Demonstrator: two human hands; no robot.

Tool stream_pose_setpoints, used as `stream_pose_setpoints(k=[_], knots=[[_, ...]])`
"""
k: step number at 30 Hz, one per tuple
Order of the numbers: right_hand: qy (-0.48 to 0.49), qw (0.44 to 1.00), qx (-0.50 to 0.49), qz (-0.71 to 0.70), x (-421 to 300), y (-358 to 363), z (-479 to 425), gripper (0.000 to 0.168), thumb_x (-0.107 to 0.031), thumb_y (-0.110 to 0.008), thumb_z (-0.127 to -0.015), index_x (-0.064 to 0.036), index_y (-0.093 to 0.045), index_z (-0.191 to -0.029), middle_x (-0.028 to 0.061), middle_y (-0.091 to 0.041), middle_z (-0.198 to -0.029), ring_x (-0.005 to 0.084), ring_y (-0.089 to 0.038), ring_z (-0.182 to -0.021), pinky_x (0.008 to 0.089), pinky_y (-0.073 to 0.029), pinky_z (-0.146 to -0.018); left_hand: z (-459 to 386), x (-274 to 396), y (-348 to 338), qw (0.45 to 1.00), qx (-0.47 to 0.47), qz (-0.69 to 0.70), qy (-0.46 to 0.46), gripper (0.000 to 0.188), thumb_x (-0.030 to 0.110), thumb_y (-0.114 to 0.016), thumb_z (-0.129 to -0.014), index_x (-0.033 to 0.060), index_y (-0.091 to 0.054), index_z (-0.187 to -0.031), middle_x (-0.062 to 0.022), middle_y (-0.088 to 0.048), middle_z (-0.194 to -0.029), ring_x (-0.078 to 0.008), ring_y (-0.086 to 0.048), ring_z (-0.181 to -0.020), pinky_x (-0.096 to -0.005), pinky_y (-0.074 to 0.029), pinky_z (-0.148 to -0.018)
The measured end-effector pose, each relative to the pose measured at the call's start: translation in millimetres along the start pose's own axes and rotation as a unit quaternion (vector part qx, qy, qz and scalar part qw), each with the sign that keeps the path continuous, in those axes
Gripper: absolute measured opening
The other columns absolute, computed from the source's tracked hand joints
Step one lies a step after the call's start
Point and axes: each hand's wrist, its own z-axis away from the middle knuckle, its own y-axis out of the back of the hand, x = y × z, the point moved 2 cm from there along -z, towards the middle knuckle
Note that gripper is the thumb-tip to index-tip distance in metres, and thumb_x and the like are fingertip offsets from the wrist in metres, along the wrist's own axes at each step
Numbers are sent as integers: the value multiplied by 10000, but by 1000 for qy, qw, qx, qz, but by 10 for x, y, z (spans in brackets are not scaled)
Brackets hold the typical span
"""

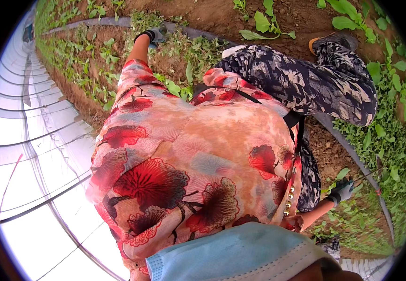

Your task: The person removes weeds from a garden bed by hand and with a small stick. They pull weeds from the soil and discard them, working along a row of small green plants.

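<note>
My left hand (158, 34), in a grey glove with a dark cuff, reaches down among low weeds (147, 21) beside a dark flat hose. Its fingers are partly lost in the leaves, so I cannot tell what it grips. My right hand (343, 191) wears a similar glove with dark fingertips, and its fingers are curled. From it a thin rod-like tool (368, 174) points out over the hose (364, 168) towards dense greenery. The tool's far end blends into the plants. Small leafy seedlings (355, 214) grow around this hand.
My bent leg (304, 80) in patterned trousers and a shoe (343, 40) rest on the soil between rows. Leafy green plants (264, 23) stand near the shoe. More weeds (203, 52) line the hose. The greenhouse's translucent cover (24, 130) with curved ribs rises at one side.
</note>
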Motion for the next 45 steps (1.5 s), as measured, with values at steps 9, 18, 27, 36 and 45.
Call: stream_pose_setpoints(k=[9, 18, 27, 36, 45], knots=[[-2, 1000, -14, -20, 347, 87, -242, 280, -263, -466, -888, -111, -614, -1070, 75, -620, -828, 159, -538, -633, 306, -429, -531, -596, -238, 231, 980, 152, -128, -32, 392, 344, -594, -738, 89, -605, -1037, -139, -624, -980, -250, -626, -821, -396, -507, -703], [24, 999, 30, -15, 742, 259, -242, 234, -292, -534, -872, -103, -623, -978, 26, -599, -669, 123, -523, -505, 258, -434, -433, -1190, 629, -48, 982, 12, -81, -171, 167, 137, -558, -734, 32, -614, -851, -163, -616, -738, -257, -609, -593, -391, -486, -510], [9, 988, 114, -100, 991, 650, -169, 186, -264, -537, -859, -84, -580, -844, 37, -573, -606, 123, -509, -433, 263, -423, -375, -1092, 1858, 235, 947, 114, -239, -182, 185, 108, -544, -775, 87, -624, -940, -125, -627, -780, -262, -596, -694, -370, -474, -619], [-34, 988, 152, -7, 2154, 320, -355, 233, -277, -551, -837, -59, -634, -843, 70, -639, -670, 173, -595, -526, 303, -473, -498, 572, 4108, 882, 769, 286, -262, -508, 506, 329, -581, -770, 157, -489, -1237, -124, -513, -1220, -289, -486, -1118, -369, -373, -951], [-112, 989, 61, -75, 2726, -404, -131, 275, -287, -567, -799, -21, -632, -829, 81, -648, -743, 201, -615, -719, 325, -466, -669, 3682, 5502, -56, 351, 344, -329, -806, 265, 310, -588, -760, 99, -608, -919, -104, -626, -782, -280, -597, -668, -389, -477, -605]])
